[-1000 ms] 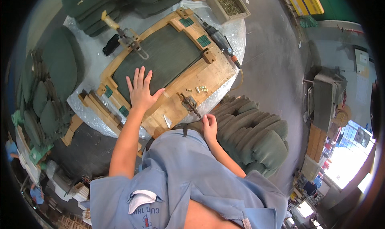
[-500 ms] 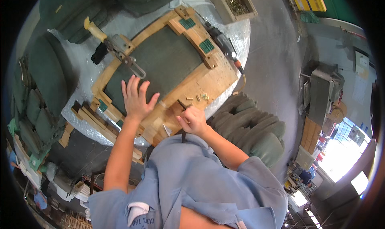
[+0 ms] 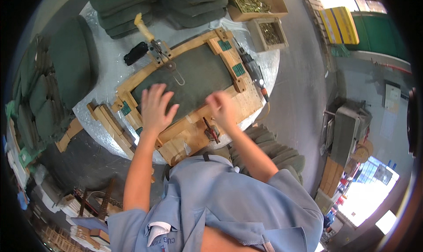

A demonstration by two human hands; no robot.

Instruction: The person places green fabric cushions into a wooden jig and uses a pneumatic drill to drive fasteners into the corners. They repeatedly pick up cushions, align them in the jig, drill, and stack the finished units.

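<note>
A dark green padded panel (image 3: 198,71) lies inside a wooden frame jig (image 3: 132,81). My left hand (image 3: 155,108) rests on the panel's near left part, fingers spread. Over the near right edge of the panel hovers my right hand (image 3: 224,111), its fingers smeared by motion; whether they hold anything cannot be made out. Just below it, a red-handled tool with a dark tip (image 3: 211,130) lies on the jig's near wooden board. A toggle clamp (image 3: 159,52) with a yellow-wrapped handle stands at the far left side, its looped metal arm reaching over the panel.
A corded power tool (image 3: 252,67) lies along the jig's right side. Boxes of brass-coloured hardware (image 3: 269,33) stand at the far right. Stacks of green cushions (image 3: 72,62) surround the plastic-covered table (image 3: 94,104), and more (image 3: 275,153) sit near my right arm.
My right hand has let go of the dark-tipped tool and moved forward to the panel's edge. The left hand stays on the panel. The whole view has shifted.
</note>
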